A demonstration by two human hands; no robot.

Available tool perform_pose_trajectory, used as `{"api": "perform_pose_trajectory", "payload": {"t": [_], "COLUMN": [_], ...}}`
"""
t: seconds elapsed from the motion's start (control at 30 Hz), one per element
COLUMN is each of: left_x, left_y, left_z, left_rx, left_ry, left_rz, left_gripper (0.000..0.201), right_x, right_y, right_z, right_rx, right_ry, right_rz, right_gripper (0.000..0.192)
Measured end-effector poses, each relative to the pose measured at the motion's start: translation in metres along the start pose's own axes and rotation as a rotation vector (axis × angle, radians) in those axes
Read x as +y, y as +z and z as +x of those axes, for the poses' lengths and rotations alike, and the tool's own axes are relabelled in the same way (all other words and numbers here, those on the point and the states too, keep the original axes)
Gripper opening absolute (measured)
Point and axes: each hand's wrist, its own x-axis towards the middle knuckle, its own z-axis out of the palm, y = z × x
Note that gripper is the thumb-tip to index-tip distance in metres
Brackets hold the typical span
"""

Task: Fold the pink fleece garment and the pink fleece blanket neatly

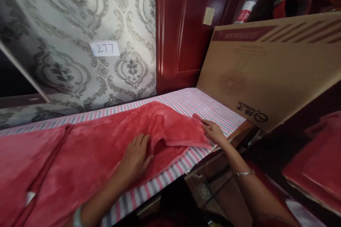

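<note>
We press our left hand (135, 156) flat, fingers spread, on the red plush fleece garment (106, 149) to anchor it on the striped-cloth counter (202, 104). Our right hand (214, 132) pinches the fold's edge near the counter's right end, beside the tilted cardboard box (266, 74).

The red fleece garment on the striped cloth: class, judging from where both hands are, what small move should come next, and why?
Probably the right hand should draw the folded flap's corner flat. The left hand presses flat on the red fleece garment, pinning it, while the right hand pinches the flap's edge near the end of the striped cloth. The flap looks bunched and puckered between the hands.
</note>
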Motion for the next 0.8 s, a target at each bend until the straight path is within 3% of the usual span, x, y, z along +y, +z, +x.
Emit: {"api": "perform_pose_trajectory", "payload": {"t": [0.07, 0.17, 0.27, 0.33, 0.43, 0.63, 0.7, 0.8], "left_x": [0.007, 0.024, 0.046, 0.06, 0.077, 0.108, 0.113, 0.107], "left_y": [0.005, 0.015, 0.026, 0.03, 0.032, 0.038, 0.042, 0.039], "left_z": [0.015, 0.041, 0.067, 0.082, 0.098, 0.106, 0.11, 0.129], "left_rx": [0.013, -0.032, -0.091, -0.146, -0.194, -0.121, -0.174, -0.171], "left_ry": [0.055, 0.254, 0.458, 0.523, 0.519, 0.582, 0.513, 0.285], "left_rz": [0.041, 0.099, 0.14, 0.18, 0.206, 0.131, 0.02, -0.364], "left_gripper": [0.061, 0.06, 0.054, 0.042, 0.028, 0.036, 0.033, 0.019], "right_x": [0.003, 0.003, 0.002, 0.0, -0.003, -0.012, -0.015, -0.019], "right_y": [0.002, 0.008, 0.013, 0.013, 0.009, 0.01, 0.011, 0.009], "right_z": [0.002, 0.002, 0.0, -0.002, -0.003, 0.001, 0.002, 0.006], "right_rx": [-0.036, -0.063, -0.036, -0.027, -0.037, 0.037, 0.09, 0.139], "right_ry": [-0.093, -0.199, -0.198, -0.153, -0.088, -0.13, -0.146, -0.124], "right_rz": [-0.017, -0.023, -0.033, -0.065, -0.116, -0.057, 0.019, 0.085], "right_gripper": [0.057, 0.061, 0.054, 0.052, 0.051, 0.04, 0.037, 0.035]}}
